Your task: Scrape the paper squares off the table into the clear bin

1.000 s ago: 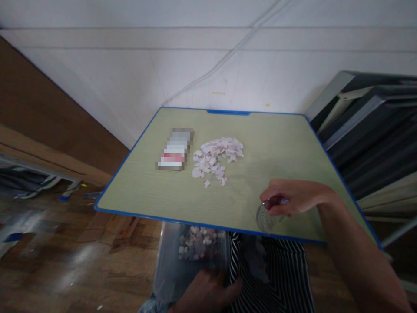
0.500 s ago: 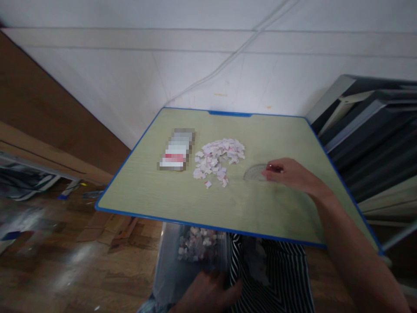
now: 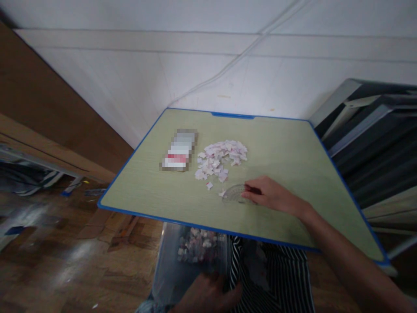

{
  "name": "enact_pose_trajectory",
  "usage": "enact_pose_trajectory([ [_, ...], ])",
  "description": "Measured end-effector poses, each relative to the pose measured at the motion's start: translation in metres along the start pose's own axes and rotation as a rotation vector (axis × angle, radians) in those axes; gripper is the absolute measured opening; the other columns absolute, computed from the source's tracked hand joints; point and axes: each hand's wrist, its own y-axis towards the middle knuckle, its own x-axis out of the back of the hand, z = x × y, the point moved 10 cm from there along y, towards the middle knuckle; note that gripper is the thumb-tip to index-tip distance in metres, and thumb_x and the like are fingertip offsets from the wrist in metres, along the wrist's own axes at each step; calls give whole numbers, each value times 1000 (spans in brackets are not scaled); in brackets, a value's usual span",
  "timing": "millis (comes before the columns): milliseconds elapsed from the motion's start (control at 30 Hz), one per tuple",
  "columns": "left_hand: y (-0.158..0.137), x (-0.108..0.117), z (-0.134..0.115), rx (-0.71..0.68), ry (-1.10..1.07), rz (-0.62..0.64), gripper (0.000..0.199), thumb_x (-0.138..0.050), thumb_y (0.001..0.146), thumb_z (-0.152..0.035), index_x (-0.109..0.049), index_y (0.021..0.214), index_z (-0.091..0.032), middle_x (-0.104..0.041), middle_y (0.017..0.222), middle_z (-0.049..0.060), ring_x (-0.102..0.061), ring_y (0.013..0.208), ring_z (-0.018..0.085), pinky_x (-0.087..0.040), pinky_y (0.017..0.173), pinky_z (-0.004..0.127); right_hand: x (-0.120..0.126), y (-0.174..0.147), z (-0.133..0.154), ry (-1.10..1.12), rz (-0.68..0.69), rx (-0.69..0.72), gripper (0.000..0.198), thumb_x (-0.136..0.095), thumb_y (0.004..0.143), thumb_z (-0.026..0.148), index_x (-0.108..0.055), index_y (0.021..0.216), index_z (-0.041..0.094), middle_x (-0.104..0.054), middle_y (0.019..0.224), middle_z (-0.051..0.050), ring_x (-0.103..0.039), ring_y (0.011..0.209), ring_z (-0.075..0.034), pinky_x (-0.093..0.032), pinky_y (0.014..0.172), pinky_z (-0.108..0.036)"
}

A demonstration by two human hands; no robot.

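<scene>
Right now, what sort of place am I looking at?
Perhaps a home or small workroom: blue-edged table by a white wall, wood-patterned floor, dark panels stacked at right.

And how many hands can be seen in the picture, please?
2: the right hand holds a clear protractor over the table; the left hand is by the plastic bin.

The protractor [image 3: 232,194] is clear, smooth plastic; the scraps [image 3: 213,164] are matt paper. The tabletop [image 3: 276,143] looks smooth, its blue edging [image 3: 233,115] plastic. The bin [image 3: 167,276] is translucent plastic, the striped cloth [image 3: 288,278] matt, the floorboards [image 3: 73,261] glossy wood.
</scene>
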Motion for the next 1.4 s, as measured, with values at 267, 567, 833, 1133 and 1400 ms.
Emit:
enact_pose_trajectory([
  [267, 1, 3, -2, -5, 5, 13, 50, -62, 86, -14, -35, 127, -21, -66, 80, 1, -65, 60, 19, -51, 47, 23, 1, -3, 8, 59, 24, 80, 32, -47, 87, 36, -54, 63, 16, -51, 55, 1, -43, 51, -10, -26, 52, -24],
  [567, 0, -4, -2, -7, 10, 73, 50, -59, 90, -17, -31, 131, -21, -67, 84, 2, -66, 65, 19, -53, 52, 25, -5, -1, 2, -5, 36, -42, 31, -53, 81, 31, -49, 54, 17, -44, 49, 3, -38, 47, -9, -23, 49, -25],
  [833, 0, 3, -2, 1, 18, -20, 47, -61, 88, -19, -35, 128, -22, -65, 79, -1, -64, 59, 17, -49, 47, 22, -23, 2, 26, -82, 24, -33, 34, -57, 79, 30, -50, 50, 16, -44, 47, 3, -34, 46, -8, -19, 50, -25],
  [1133, -1, 4, -2, 5, 18, -58, 52, -64, 87, -20, -34, 129, -22, -66, 80, 0, -64, 60, 18, -48, 47, 22, -23, 2, 30, 80, 4, 20, 35, -56, 81, 27, -47, 49, 15, -37, 45, 6, -32, 45, -6, -20, 49, -22],
  [1400, 1, 5, 0, -1, 30, -78, 51, -63, 86, -20, -35, 129, -22, -65, 77, -1, -62, 55, 17, -46, 43, 21, -24, -5, 18, 69, 132, -27, 32, -55, 79, 26, -57, 50, 14, -43, 42, 5, -33, 41, -5, -21, 46, -22],
])
